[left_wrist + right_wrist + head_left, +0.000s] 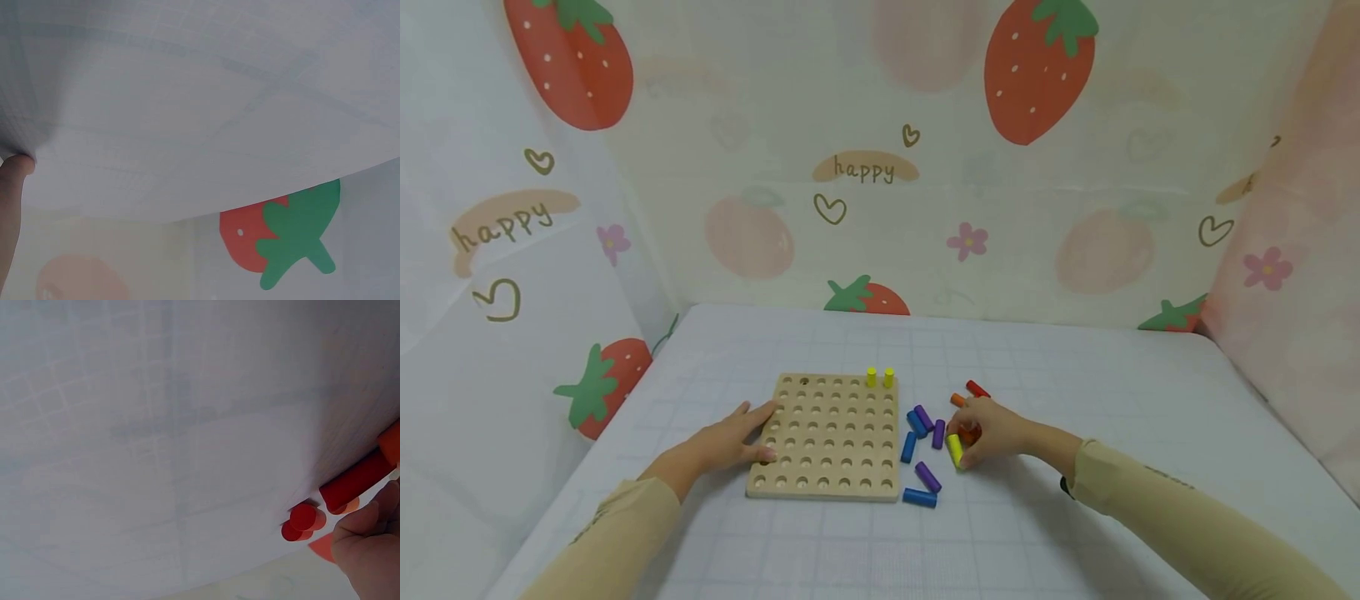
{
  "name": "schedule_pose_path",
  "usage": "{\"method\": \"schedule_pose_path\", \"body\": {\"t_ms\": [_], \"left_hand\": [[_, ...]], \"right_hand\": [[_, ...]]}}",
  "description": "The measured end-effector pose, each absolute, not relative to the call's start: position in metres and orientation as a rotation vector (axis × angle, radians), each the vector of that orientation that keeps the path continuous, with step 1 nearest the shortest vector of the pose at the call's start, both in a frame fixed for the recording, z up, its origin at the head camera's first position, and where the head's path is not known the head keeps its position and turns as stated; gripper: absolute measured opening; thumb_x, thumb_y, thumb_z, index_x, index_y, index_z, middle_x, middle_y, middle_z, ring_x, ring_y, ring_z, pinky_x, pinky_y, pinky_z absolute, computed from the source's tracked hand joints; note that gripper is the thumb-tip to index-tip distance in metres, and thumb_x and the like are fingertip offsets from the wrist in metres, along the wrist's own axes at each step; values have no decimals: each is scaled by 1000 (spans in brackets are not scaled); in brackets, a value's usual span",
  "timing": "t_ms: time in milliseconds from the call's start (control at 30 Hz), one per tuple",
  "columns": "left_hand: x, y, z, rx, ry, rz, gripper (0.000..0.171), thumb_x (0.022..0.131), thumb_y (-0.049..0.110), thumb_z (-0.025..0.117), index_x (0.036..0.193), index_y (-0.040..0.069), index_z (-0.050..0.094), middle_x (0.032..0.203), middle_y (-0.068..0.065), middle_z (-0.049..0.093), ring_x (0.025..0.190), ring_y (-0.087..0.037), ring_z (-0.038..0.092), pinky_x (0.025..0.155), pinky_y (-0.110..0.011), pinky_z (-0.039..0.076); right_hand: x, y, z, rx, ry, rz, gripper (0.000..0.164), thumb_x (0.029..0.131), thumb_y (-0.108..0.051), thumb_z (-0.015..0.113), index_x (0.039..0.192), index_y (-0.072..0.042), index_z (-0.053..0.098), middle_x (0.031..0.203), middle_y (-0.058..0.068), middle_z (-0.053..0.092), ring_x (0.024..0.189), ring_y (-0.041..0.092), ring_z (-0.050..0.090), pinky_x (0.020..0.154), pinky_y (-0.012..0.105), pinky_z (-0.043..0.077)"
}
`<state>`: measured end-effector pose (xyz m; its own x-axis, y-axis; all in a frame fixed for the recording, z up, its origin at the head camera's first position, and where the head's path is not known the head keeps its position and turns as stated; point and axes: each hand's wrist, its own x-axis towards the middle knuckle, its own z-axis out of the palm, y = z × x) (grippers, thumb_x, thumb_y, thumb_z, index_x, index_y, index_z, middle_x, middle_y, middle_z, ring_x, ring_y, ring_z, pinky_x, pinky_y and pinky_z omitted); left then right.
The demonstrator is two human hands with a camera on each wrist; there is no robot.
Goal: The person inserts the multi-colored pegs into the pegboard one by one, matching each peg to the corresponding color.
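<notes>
A square wooden pegboard with rows of round holes lies flat, two yellow pegs upright at its far right corner. My left hand rests against the board's left edge, fingers and thumb spread. To the right of the board, my right hand pinches a yellow peg between thumb and finger, low over the table. Orange and red pegs lie under and beside that hand; a red peg shows next to the fingers in the right wrist view. The left wrist view catches only a fingertip.
Between board and right hand lie loose blue pegs and purple pegs. Beyond the right hand are a red peg and an orange peg. A strawberry-printed curtain stands behind the white table.
</notes>
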<state>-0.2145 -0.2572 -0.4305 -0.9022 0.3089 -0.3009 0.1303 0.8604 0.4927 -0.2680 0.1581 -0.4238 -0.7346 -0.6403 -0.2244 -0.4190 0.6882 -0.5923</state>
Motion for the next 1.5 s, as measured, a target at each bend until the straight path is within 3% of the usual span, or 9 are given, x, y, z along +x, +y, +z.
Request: {"method": "schedule_pose_path", "body": {"t_ms": [300,500,733,1033,1300,1500], "left_hand": [[-217,-260,-431,332,2670,671,97,84,55,64,155,4,20,152,-37,13,140,-54,11,105,-69,19],[-215,-260,-429,341,2675,660,97,84,54,65,154,4,21,151,-40,12,138,-56,13,104,-70,21],[-216,-259,-428,329,2672,657,96,85,54,64,154,4,21,152,-38,13,140,-54,11,105,-69,19],[-215,-259,-429,369,2681,671,94,86,52,66,153,2,23,151,-36,19,139,-55,12,105,-70,19],[-214,-260,-431,369,2676,692,93,86,50,66,153,2,24,152,-34,20,140,-53,11,106,-69,19],[-214,-258,-431,343,2676,696,94,84,52,66,153,3,24,152,-37,18,140,-54,12,105,-69,19]], "right_hand": [[-269,158,-421,-854,2458,-804,32,76,-13,84,92,-10,57,88,0,52,89,19,48,72,29,43],[-269,158,-418,-803,2455,-814,28,78,-14,83,86,-11,56,82,1,52,83,18,48,65,26,41],[-268,160,-410,-752,2470,-838,16,82,-13,79,85,-11,64,84,-3,60,87,18,53,73,28,49],[-269,162,-404,-569,2445,-1016,9,86,-9,75,90,-3,71,85,2,67,81,17,61,76,29,54],[-275,165,-397,-611,2434,-1080,26,88,-15,74,106,3,71,93,2,70,87,16,62,79,29,54],[-282,159,-389,-544,2433,-1080,30,92,-10,67,118,3,68,109,10,69,94,21,63,87,38,53]]}}
